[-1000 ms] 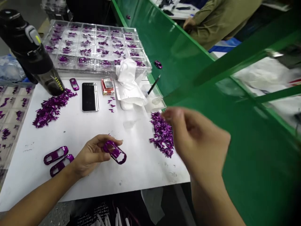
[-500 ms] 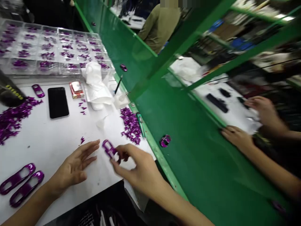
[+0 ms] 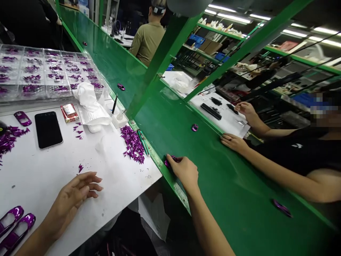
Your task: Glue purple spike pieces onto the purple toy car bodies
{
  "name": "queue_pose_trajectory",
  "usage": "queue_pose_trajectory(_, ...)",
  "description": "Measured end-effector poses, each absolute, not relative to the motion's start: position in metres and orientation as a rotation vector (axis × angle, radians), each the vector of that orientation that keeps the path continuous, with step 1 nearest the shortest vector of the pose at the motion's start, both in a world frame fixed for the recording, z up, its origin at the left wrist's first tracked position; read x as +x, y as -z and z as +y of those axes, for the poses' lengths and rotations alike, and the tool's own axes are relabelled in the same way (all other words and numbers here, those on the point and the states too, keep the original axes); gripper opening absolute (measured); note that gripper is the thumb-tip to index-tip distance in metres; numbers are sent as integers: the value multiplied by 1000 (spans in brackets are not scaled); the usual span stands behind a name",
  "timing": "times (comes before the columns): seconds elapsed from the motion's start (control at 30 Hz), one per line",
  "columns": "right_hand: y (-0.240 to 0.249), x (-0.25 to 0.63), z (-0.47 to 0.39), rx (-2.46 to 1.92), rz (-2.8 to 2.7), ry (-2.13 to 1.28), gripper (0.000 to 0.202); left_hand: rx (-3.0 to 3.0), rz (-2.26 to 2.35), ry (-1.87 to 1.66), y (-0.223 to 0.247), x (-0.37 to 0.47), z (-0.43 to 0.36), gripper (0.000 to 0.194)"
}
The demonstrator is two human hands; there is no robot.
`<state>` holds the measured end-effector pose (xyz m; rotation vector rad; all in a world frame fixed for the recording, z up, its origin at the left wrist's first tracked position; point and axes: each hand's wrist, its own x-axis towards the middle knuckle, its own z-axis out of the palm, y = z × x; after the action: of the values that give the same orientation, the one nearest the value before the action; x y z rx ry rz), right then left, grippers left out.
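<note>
1. Step in hand, as I judge it: placing a purple car shell (image 3: 167,163) on the green channel (image 3: 170,128); the shell is at the channel's near-left edge, partly hidden by fingers, so I cannot tell whether it touches the floor
2. The right hand (image 3: 185,172) pinches that shell between thumb and fingers; the left hand (image 3: 74,197) is loosely curled over the white table (image 3: 114,186), with nothing visible in it
3. The next move probably calls for a level, gentle release clear of the raised rim (image 3: 155,154), sparing the glossy finish
4. Materials: smooth channel; a pair of shells (image 3: 10,241) at near left, metallic and rounded with window openings; a heap of slivers (image 3: 133,145), jagged and shiny; crumpled, matte white tissue (image 3: 87,97) farther off
</note>
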<state>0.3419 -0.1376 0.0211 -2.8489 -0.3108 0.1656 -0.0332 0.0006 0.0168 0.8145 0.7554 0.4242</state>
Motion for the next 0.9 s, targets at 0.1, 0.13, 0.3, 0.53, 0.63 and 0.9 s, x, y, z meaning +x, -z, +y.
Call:
queue_pose_trajectory(0.1,-26,339,-130,-2684,-259,-62,34,829,757,-433,-20,-33,2,35)
queue_pose_trajectory(0.13,-30,337,-125,-2612,-260,-18,38,834,753,-439,-21,-33,3,35)
queue_pose_trajectory(0.3,-47,264,-96,-2196,-477,-110,60,867,706,-470,-21,-30,3,40)
queue_pose_trajectory(0.53,-38,115,-44,-1536,-1152,-904,23,935,595,-463,-11,-26,4,78)
queue_pose_trajectory(0.63,-48,127,-30,-1610,-1545,-624,43,957,690,-507,-16,-26,9,74)
queue_pose_trajectory(0.9,-39,196,14,-1958,-1625,-483,34,711,726,-721,-15,-25,18,33)
